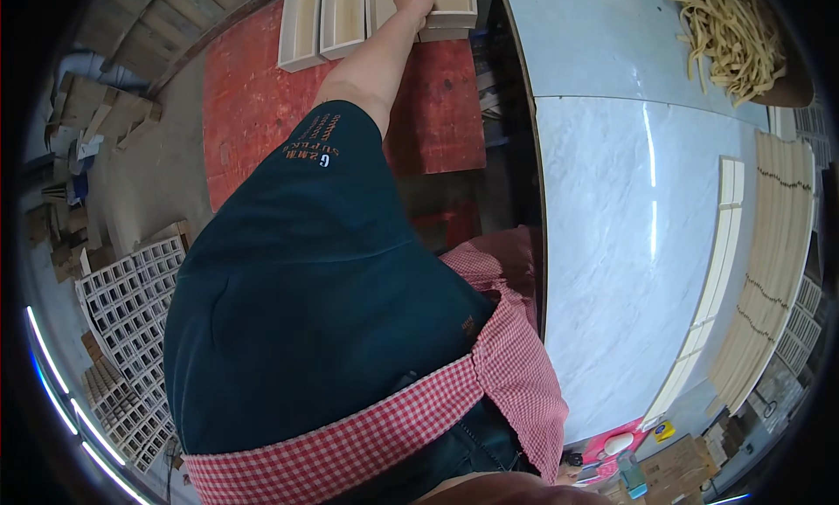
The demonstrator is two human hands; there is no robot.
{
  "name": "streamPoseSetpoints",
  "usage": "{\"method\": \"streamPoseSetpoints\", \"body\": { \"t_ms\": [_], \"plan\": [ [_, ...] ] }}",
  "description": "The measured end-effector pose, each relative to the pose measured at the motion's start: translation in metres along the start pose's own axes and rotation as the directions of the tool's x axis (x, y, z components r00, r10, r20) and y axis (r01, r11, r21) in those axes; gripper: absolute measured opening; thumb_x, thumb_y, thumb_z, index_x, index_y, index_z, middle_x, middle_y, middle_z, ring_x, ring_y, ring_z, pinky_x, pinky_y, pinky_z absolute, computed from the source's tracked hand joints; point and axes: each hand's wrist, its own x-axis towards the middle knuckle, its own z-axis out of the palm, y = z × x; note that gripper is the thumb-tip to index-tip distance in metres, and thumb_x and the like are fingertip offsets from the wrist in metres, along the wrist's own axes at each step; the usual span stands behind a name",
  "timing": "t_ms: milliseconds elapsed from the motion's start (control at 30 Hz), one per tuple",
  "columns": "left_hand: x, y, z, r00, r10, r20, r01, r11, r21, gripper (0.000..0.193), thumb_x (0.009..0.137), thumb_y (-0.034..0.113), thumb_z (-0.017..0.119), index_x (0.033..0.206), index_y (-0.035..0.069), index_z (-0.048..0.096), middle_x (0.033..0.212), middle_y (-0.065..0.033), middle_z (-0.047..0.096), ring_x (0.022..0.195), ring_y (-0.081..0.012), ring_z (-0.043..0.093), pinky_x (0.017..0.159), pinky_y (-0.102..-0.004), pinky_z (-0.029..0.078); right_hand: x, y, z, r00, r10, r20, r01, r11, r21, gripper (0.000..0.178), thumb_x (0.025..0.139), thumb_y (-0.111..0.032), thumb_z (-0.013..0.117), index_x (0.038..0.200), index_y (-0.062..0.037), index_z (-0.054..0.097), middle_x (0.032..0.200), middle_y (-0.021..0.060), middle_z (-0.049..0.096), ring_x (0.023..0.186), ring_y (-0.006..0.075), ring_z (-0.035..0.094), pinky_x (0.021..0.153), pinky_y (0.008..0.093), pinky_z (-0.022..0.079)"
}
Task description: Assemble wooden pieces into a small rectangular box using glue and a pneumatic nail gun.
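My left arm stretches forward over a red board, and my left hand (413,0) is closed at the wall of a pale wooden box (453,19). A small dark patch shows beside the fingers; what it is I cannot make out. The box seems to rest on another one. To its left, more long open boxes stand side by side, among them a narrow wooden box (301,24) and a second wooden box (343,20); their insides look bare. My right hand is not in view.
A pale marbled table (620,269) runs along the right. At its far end lies a heap of cream-coloured strips (738,46). Slatted pale panels (769,260) lean beyond it. The red board (253,94) lies under the boxes. White gridded racks (131,321) stand at left.
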Motion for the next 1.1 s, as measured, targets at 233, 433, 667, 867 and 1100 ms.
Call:
{"method": "streamPoseSetpoints", "body": {
  "t_ms": [233,433,667,867,1100],
  "plan": [
    [0.003,-0.015,-0.009,0.999,0.028,-0.042,-0.027,0.999,0.023,0.057,0.075,0.002,0.063,0.132,-0.001,0.065,0.108,-0.0174,0.072,0.088,-0.0278,0.066,0.078,-0.0326,0.054,0.031,-0.025,-0.006,0.994,0.034,0.104,-0.067,0.942,0.328,0.050,0.108,-0.036,0.037,0.121,0.0057,0.061,0.113,0.0267,0.067,0.089,0.0418,0.061,0.082,0.0465,0.050],
    [-0.006,-0.021,0.010,1.000,-0.001,-0.023,0.002,0.998,0.066,0.056,0.075,0.004,0.066,0.130,-0.001,0.066,0.106,-0.0174,0.072,0.088,-0.0282,0.066,0.078,-0.0339,0.054,0.021,-0.070,-0.008,0.995,0.080,-0.063,-0.035,0.853,0.520,0.052,0.109,-0.037,0.035,0.121,0.0055,0.061,0.111,0.0260,0.067,0.085,0.0393,0.060,0.079,0.0444,0.049],
    [-0.019,-0.001,-0.025,0.898,-0.048,0.438,0.170,0.955,-0.244,0.027,0.098,0.024,0.054,0.097,0.005,0.073,0.097,-0.0126,0.070,0.082,-0.0225,0.064,0.077,-0.0375,0.056,0.081,-0.160,-0.020,0.957,-0.058,-0.285,0.233,0.738,0.633,0.045,0.094,-0.022,0.069,0.134,-0.0006,0.061,0.125,0.0177,0.066,0.111,0.0310,0.065,0.094,0.0381,0.053],
    [0.030,-0.010,-0.101,0.933,0.355,0.060,-0.357,0.933,0.036,0.040,0.091,0.022,0.067,0.122,-0.004,0.066,0.114,-0.0191,0.071,0.102,-0.0283,0.068,0.091,-0.0365,0.054,0.141,-0.183,-0.014,0.888,-0.112,-0.446,0.351,0.792,0.499,0.046,0.081,-0.011,0.068,0.126,-0.0033,0.063,0.122,0.0187,0.061,0.110,0.0396,0.060,0.097,0.0422,0.051],
    [-0.088,0.139,-0.027,0.634,0.757,0.160,-0.756,0.650,-0.080,0.042,0.088,0.012,0.070,0.125,-0.007,0.065,0.120,-0.0213,0.069,0.109,-0.0304,0.066,0.093,-0.0355,0.054,0.203,-0.170,-0.017,0.981,-0.187,-0.057,0.191,0.850,0.491,0.044,0.080,-0.010,0.069,0.123,-0.0056,0.064,0.123,0.0170,0.061,0.112,0.0385,0.059,0.096,0.0420,0.051]
  ]
}}
